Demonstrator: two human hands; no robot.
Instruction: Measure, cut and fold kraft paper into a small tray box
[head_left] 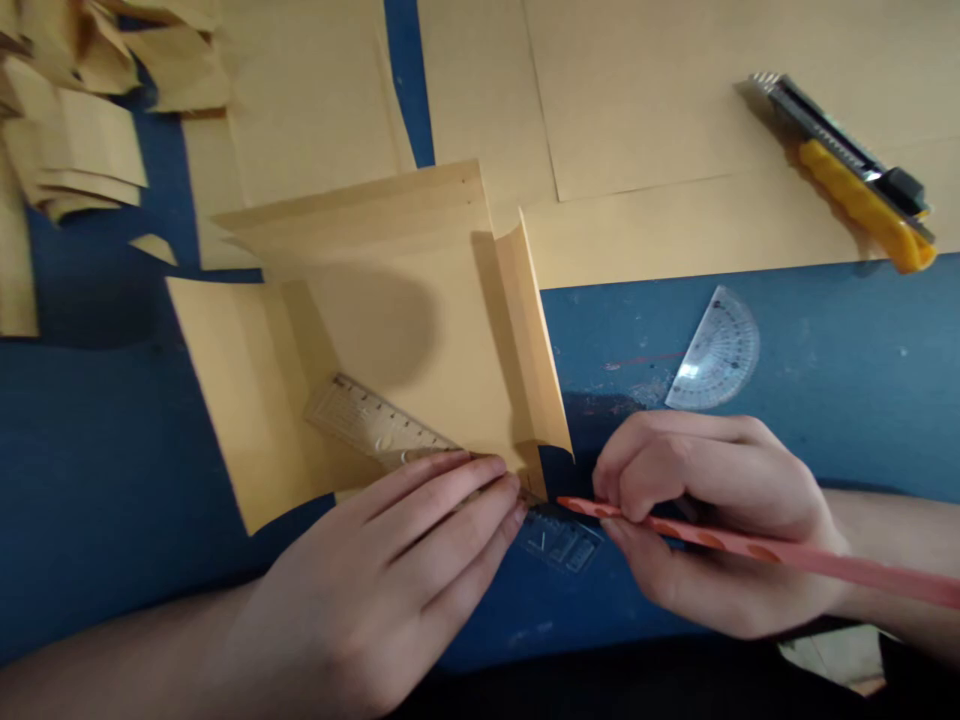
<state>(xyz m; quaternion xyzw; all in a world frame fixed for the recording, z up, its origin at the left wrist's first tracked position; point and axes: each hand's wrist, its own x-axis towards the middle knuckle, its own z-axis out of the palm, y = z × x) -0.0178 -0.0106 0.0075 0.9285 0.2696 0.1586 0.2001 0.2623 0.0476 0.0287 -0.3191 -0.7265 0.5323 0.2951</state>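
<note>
My left hand (405, 575) lies with its fingers stretched flat over a clear plastic ruler (375, 415), pressing it on the paper; its thumb is hidden. The ruler slants across the lower part of a folded tan paper sheet (390, 300) with raised side flaps, and its far end sticks out past the fingertips over the blue table. Closed around a pink pencil (712, 540), my right hand (720, 520) rests just right of the sheet. The pencil's tip is close to the ruler's edge and the sheet's lower right corner.
Larger tan sheets (675, 100) cover the back of the blue table (97, 430). A yellow utility knife (855, 180) lies on them at the right. A clear protractor (716, 350) sits above my right hand. Folded paper pieces (82, 150) are heaped at the upper left.
</note>
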